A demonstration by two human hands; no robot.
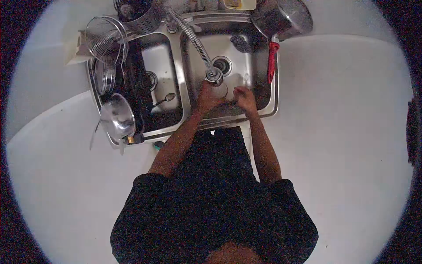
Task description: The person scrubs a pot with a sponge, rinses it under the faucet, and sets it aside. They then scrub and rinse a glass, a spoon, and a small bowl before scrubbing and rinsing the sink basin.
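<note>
Over the right basin, my left hand (209, 99) is closed around the side of a clear round container (219, 91), probably a glass or cup. The container sits just under the head of the faucet (214, 75), which partly covers it. To its right is my right hand (246, 100), apart from the container, with fingers loosely bent and nothing visible between them. Beyond both hands lies the drain (221, 65). A dark scouring pad (241, 44) rests near the basin's back right corner.
A pot (283, 20) stands behind the right basin, and a red handle (273, 61) hangs over its right edge. In the left basin lies a spoon (166, 99). A strainer (105, 38), a metal bowl (118, 116) and a perforated utensil holder (143, 20) crowd the left side.
</note>
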